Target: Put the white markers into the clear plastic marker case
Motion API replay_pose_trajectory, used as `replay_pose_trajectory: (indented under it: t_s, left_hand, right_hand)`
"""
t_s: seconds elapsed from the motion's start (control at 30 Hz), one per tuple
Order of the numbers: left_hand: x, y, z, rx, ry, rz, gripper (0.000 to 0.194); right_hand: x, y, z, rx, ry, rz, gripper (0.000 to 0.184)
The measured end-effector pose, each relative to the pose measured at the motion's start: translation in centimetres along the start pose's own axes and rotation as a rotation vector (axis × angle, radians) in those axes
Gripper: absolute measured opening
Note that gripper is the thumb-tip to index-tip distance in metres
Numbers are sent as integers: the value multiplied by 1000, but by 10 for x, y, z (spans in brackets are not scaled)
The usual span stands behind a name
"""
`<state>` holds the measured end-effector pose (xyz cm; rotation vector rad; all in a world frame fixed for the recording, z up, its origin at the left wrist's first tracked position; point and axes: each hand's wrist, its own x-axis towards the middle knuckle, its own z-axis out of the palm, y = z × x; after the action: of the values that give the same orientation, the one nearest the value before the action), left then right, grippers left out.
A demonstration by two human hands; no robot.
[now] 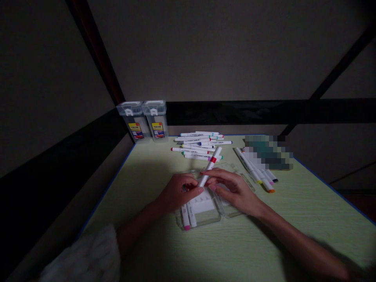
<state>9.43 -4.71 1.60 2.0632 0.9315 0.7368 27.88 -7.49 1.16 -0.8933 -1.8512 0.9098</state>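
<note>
A white marker with a red band (210, 166) stands tilted above an open clear plastic case (205, 222). My left hand (180, 191) pinches the lower end of this marker between thumb and fingers. From the other side, the fingers of my right hand (235, 190) close on its middle. Under my hands, the left half of the case holds a pink-ended marker (185, 217) and a white marker (191, 215) side by side, near a printed white card (204, 205). My hands partly hide the case and its right half.
Several white markers with coloured ends (195, 147) lie piled at the back of the table (141, 168). More markers (258, 172) lie at the right, beside a blurred-out flat object (268, 152). Two clear lidded boxes (133, 125) with yellow labels stand at the back left corner.
</note>
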Motion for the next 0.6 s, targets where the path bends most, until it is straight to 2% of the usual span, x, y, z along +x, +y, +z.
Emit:
replay_pose_trajectory:
  t_s: [0.33, 0.6]
  left_hand:
    - [0, -1, 1, -15, -58, 64, 15]
    - [0, -2, -1, -31, -61, 68, 25]
  right_hand:
    - [1, -4, 1, -20, -15, -40, 23]
    - [1, -6, 2, -19, -51, -66, 12]
